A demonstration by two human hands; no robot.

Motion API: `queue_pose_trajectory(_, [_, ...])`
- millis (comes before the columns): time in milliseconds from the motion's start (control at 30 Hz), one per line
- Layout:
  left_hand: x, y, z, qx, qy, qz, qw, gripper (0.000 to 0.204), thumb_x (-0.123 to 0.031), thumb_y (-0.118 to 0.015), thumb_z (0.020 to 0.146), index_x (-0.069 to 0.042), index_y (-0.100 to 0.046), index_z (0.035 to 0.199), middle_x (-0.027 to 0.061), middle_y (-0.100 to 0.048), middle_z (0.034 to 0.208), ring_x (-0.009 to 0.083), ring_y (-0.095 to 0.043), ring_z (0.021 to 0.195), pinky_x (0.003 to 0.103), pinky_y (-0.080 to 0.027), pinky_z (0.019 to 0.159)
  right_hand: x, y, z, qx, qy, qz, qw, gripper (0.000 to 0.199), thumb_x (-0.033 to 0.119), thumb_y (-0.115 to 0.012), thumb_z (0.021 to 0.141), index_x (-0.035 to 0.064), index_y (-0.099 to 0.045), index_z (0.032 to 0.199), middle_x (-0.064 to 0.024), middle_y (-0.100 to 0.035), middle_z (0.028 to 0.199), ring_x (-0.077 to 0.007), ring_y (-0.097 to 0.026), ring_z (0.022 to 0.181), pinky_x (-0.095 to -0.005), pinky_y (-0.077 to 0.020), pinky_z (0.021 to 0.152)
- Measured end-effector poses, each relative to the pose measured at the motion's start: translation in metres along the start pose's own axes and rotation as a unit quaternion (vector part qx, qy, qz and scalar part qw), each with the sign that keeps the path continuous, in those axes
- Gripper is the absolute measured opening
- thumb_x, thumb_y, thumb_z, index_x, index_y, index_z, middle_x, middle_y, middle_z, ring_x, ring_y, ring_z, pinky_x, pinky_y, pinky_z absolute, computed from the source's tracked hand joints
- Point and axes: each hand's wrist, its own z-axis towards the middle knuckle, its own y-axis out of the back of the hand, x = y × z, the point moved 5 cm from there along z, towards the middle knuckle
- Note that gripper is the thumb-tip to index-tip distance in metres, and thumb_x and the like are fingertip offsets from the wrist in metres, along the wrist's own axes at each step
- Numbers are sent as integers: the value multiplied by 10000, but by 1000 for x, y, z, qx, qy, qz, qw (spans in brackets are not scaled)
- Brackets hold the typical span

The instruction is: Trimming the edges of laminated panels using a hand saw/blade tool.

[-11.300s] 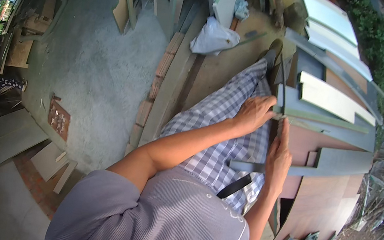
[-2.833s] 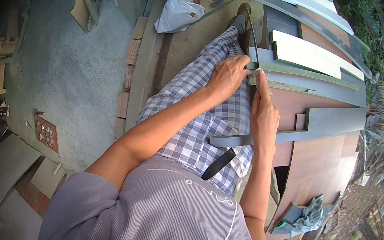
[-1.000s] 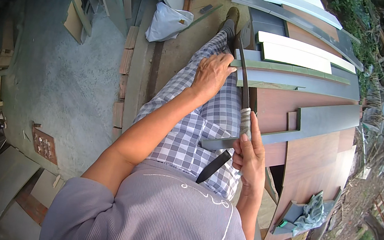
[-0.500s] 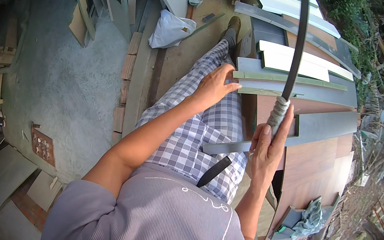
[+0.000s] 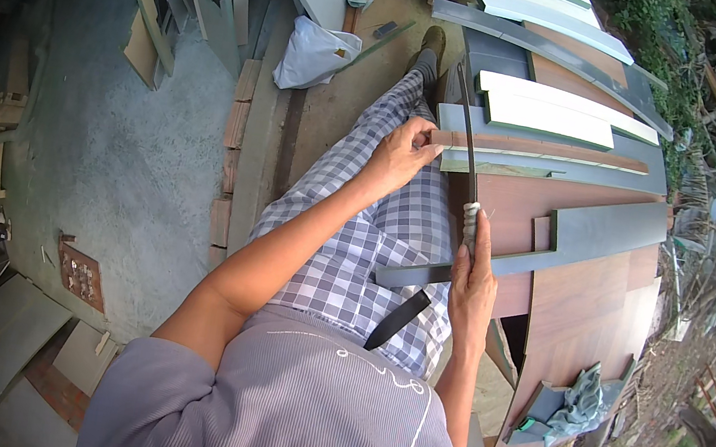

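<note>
1. The left grip [image 5: 400,153], a bare hand, is seen toward one o'clock. It is closed, with thumb and fingers pinched on the near end of a strip.
2. The long, narrow, brown strip [image 5: 557,152], crossed by thin lines, is laid toward two o'clock. It is extended from the left grip toward three o'clock, over a flat blue-grey board [image 5: 655,183].
3. The right grip [image 5: 473,284], a bare hand, is seen toward four o'clock. It is closed around the handle of a tool, with the index finger laid along it.
4. The slender, dark, long-bladed hand tool [image 5: 472,162] is fitted with a pale, cord-wrapped handle [image 5: 472,215]. Its blade is carried across the strip and pointed near twelve o'clock; whether the two are touching cannot be told.
5. A dark grey, stepped board [image 5: 610,228] is placed toward three o'clock; its narrow arm is extended over the checked trousers [image 5: 318,241].
6. Bright white, flat boards [image 5: 549,113] are laid toward two o'clock, beyond the strip.
7. A brown, wood-grained panel [image 5: 590,298] is laid toward three o'clock.
8. A crumpled, blue-grey cloth [image 5: 580,404] is placed toward four o'clock.
9. A bulging white plastic bag [image 5: 314,56] is set toward eleven o'clock.
</note>
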Motion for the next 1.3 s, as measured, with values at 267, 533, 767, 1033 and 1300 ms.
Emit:
queue_pose_trajectory(267, [-5,0,-6,49,181,-95,978,446,-412,-541,978,0,-544,1148,112,-652,972,167,-645,840,287,-499,728,1,-9,5,41,-40,31,998,541,59,-471,968,210,-360,1476,-179,-590,1291,-387,-619,1084,-462,-514,831])
queue_pose_trajectory(533, [-2,-1,-4,41,139,-149,978,315,-281,-586,964,21,-564,1052,98,-655,873,131,-622,741,260,-505,653,1,-13,8,59,-69,27,995,534,69,-471,973,203,-357,1477,-175,-573,1317,-384,-599,1120,-464,-513,851])
queue_pose_trajectory(767, [1,-1,-6,38,89,-127,987,260,-176,-646,914,36,-560,1038,93,-649,877,131,-609,744,267,-501,667,8,-14,8,50,-55,37,997,529,62,-465,974,197,-358,1474,-173,-567,1326,-375,-587,1147,-463,-505,879])
queue_pose_trajectory(1033, [-11,3,-10,11,21,-14,1000,239,-151,-657,894,9,-562,1044,103,-650,878,181,-628,764,324,-512,688,6,-17,5,35,-27,19,999,538,54,-462,969,199,-356,1475,-172,-572,1321,-371,-592,1142,-459,-504,877])
queue_pose_trajectory(1300, [-35,-2,-19,1,-151,241,959,259,-110,-647,877,-8,-549,1095,154,-634,959,326,-631,836,426,-493,745,12,-20,6,32,-9,-47,998,542,67,-463,967,181,-335,1481,-210,-655,1126,-385,-667,875,-468,-505,723])
